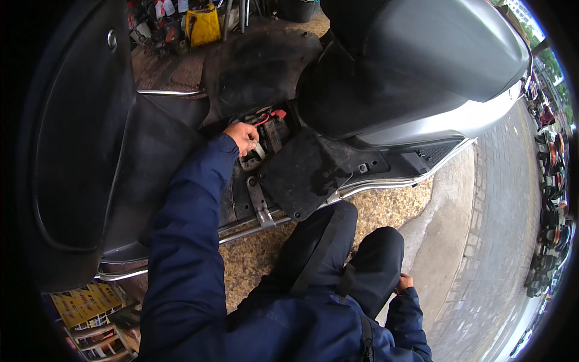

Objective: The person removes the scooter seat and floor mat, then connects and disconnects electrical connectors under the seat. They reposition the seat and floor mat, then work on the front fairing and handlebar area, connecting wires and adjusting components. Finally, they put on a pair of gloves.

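My left hand (242, 137) reaches into an uncovered compartment in the footboard of a motor scooter. Its fingers are pinched together by a small pale piece (260, 150), whose kind I cannot make out. Just beyond the fingers lie a red cable (263, 120) and a red terminal cover (278, 113). A black flat panel (304, 172) sits at an angle to the right of the compartment, and a metal bracket (259, 202) stands nearer to me. Low beside my right knee is my right hand (404, 283), partly hidden by the leg, so its grip is unclear.
The scooter's black seat (416, 54) overhangs the right side, above a silver body panel (446, 120). To the left rises the black front shield (78, 145). A yellow container (202, 26) stands behind. Brick paving (500, 199) runs along the right.
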The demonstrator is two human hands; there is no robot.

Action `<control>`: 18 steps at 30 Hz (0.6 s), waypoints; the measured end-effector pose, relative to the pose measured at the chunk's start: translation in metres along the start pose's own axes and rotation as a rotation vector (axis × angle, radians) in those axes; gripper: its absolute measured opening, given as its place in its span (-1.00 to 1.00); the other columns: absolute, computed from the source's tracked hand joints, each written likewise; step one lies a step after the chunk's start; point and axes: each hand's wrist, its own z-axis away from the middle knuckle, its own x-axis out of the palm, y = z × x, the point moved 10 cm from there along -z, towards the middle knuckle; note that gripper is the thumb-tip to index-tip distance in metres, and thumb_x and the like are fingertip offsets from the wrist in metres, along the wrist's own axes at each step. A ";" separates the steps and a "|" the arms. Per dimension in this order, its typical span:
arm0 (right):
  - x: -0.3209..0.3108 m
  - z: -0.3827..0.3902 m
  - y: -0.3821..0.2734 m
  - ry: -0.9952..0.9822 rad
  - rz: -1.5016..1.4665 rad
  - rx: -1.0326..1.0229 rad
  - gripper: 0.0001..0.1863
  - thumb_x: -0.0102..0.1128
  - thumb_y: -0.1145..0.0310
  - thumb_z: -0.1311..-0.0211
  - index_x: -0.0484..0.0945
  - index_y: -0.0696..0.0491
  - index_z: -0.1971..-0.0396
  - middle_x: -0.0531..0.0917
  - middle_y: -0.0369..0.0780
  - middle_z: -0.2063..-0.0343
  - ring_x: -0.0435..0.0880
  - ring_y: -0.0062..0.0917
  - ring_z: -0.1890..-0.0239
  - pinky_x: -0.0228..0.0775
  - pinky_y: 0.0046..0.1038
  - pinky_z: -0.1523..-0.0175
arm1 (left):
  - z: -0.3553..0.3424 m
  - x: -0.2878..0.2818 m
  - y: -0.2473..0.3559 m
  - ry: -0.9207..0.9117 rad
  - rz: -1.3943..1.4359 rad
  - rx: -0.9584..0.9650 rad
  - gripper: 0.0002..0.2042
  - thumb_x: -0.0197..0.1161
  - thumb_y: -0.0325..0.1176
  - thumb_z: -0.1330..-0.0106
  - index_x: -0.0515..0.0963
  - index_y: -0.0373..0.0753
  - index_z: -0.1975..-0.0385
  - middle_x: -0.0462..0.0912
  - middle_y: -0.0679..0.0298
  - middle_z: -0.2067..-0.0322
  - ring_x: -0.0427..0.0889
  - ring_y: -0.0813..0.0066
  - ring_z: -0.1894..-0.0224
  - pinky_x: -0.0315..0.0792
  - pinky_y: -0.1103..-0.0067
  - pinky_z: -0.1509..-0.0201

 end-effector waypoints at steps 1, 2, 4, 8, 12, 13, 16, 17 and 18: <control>-0.001 0.001 0.000 0.007 0.004 0.002 -0.61 0.26 0.24 -0.20 0.59 0.21 0.09 0.67 -0.17 0.44 0.63 -0.40 0.50 0.50 -0.28 0.46 | -0.002 -0.001 -0.003 0.005 0.052 -0.025 -0.90 0.23 -0.55 -0.21 0.54 -0.31 0.29 0.56 0.25 0.59 0.48 0.57 0.66 0.35 0.57 0.64; -0.003 0.001 0.001 0.033 0.001 0.015 -0.61 0.26 0.24 -0.20 0.59 0.21 0.09 0.67 -0.17 0.44 0.63 -0.40 0.50 0.50 -0.28 0.46 | -0.003 -0.002 -0.005 0.025 0.080 -0.031 -0.92 0.21 -0.51 -0.24 0.54 -0.30 0.29 0.56 0.26 0.59 0.48 0.58 0.66 0.35 0.58 0.65; -0.001 0.000 0.001 0.002 -0.044 0.003 -0.61 0.25 0.24 -0.21 0.59 0.22 0.09 0.67 -0.17 0.45 0.63 -0.40 0.50 0.50 -0.28 0.46 | -0.003 -0.005 -0.011 0.072 0.139 -0.056 -0.91 0.19 -0.42 -0.29 0.54 -0.27 0.29 0.56 0.27 0.58 0.47 0.59 0.67 0.35 0.59 0.65; -0.004 -0.006 0.000 0.024 -0.039 0.001 -0.65 0.22 0.28 -0.21 0.61 0.23 0.13 0.66 -0.17 0.48 0.62 -0.40 0.51 0.50 -0.30 0.46 | 0.009 0.002 -0.026 0.136 0.310 -0.121 -0.86 0.17 -0.30 -0.33 0.55 -0.23 0.31 0.57 0.28 0.56 0.47 0.63 0.67 0.35 0.63 0.66; -0.009 -0.006 -0.064 0.083 -0.061 -0.212 -0.74 0.13 0.37 -0.20 0.63 0.22 0.22 0.60 -0.21 0.56 0.53 -0.48 0.59 0.39 -0.40 0.55 | 0.023 0.002 0.000 0.288 -0.063 0.079 -0.86 0.32 -0.32 -0.18 0.54 -0.21 0.39 0.55 0.32 0.61 0.49 0.54 0.65 0.35 0.53 0.59; -0.003 0.002 -0.098 0.022 0.088 -0.330 -0.75 0.09 0.38 -0.21 0.64 0.24 0.26 0.59 -0.21 0.58 0.54 -0.52 0.59 0.42 -0.46 0.56 | 0.028 0.003 0.015 0.328 -0.244 0.196 -0.85 0.36 -0.34 -0.14 0.53 -0.21 0.40 0.54 0.34 0.63 0.48 0.54 0.67 0.33 0.52 0.59; 0.018 0.042 -0.195 -0.024 -0.152 -0.541 -0.67 0.10 0.39 -0.27 0.52 0.33 0.08 0.65 -0.13 0.41 0.66 -0.49 0.50 0.52 -0.51 0.50 | 0.036 0.008 0.031 0.348 -0.411 0.331 -0.78 0.44 -0.36 -0.03 0.53 -0.26 0.41 0.54 0.31 0.64 0.48 0.53 0.60 0.35 0.48 0.48; 0.032 0.062 -0.229 -0.038 -0.081 -0.599 -0.67 0.11 0.39 -0.28 0.51 0.33 0.07 0.67 -0.11 0.38 0.67 -0.49 0.48 0.54 -0.51 0.47 | 0.037 0.006 0.030 0.361 -0.480 0.320 -0.78 0.44 -0.37 -0.04 0.53 -0.27 0.40 0.54 0.31 0.64 0.47 0.53 0.59 0.35 0.49 0.47; 0.052 0.087 -0.265 -0.055 -0.030 -0.701 -0.68 0.13 0.37 -0.28 0.53 0.29 0.08 0.66 -0.16 0.41 0.62 -0.58 0.53 0.45 -0.59 0.47 | 0.044 0.005 0.038 0.431 -0.493 0.437 -0.80 0.42 -0.42 -0.08 0.52 -0.29 0.38 0.54 0.28 0.62 0.46 0.56 0.56 0.35 0.49 0.45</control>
